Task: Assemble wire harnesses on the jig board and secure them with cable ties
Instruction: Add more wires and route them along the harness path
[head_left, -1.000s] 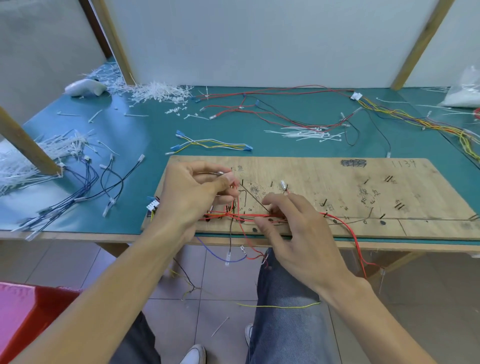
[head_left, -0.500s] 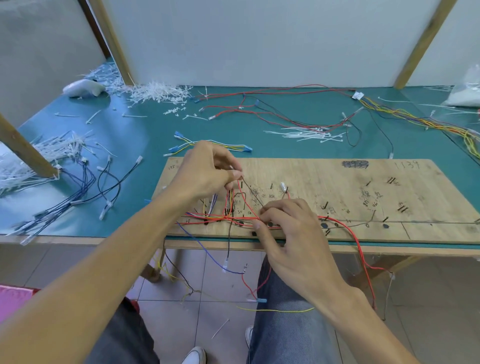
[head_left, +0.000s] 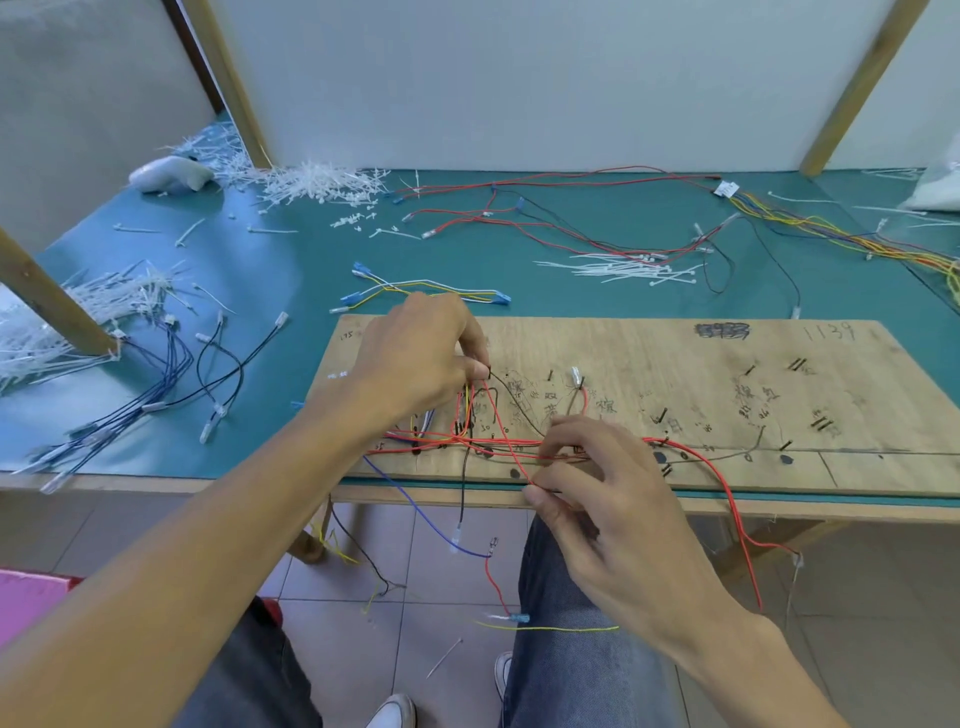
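Observation:
A wooden jig board (head_left: 675, 364) with pegs and pencil marks lies at the table's front edge. A bundle of red, black and yellow wires (head_left: 498, 444) runs along its near side. My left hand (head_left: 415, 358) pinches a thin black wire (head_left: 511, 397) at the board's left part, fingers closed on it. My right hand (head_left: 597, 493) sits over the front edge, thumb and forefinger pinching a red wire (head_left: 506, 431) that slants up toward the left hand. Loose red, blue and black wire ends (head_left: 467, 540) dangle below the table.
White cable ties (head_left: 618, 267) lie behind the board, with bigger heaps at the back left (head_left: 311, 182) and far left (head_left: 31, 338). Loose harnesses spread over the green mat: red-black (head_left: 545, 228), yellow-white (head_left: 426, 291), blue-black (head_left: 171, 384), multicolour (head_left: 841, 234). A wooden post (head_left: 47, 301) stands left.
My left hand has moved up and away over the board, drawing the wire taut. My right hand slid back toward the board's front edge, still pinching the red wire.

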